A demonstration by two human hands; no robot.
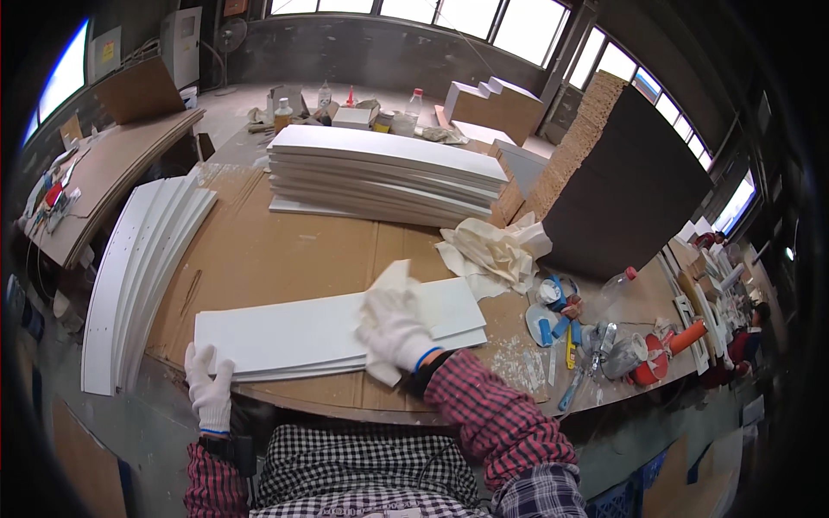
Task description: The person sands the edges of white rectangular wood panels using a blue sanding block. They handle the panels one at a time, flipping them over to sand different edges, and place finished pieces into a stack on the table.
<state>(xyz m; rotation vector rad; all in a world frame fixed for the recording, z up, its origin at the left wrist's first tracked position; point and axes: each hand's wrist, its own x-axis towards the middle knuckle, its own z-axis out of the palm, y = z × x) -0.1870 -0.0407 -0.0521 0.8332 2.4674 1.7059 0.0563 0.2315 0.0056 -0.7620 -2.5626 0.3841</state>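
Observation:
A short stack of white boards (276,332) lies on the brown cardboard (302,259) in front of me. My left hand (209,393), in a white knit glove, holds the near left corner of the stack, with fingers and thumb either side of the edge. On the right part of the top board, my gloved right hand (401,332) presses down a cream cloth (390,285). Its fingers are closed over the cloth and slightly blurred. Just beyond that hand sits a larger crumpled cream cloth (492,250).
A taller pile of white boards (380,168) stands at the back. More white panels (142,276) lean at the left. A big dark block (617,181) rises at right. Putty knives (574,393), tape, a plastic bottle (617,289) and an orange-handled tool (688,337) lie at the right edge.

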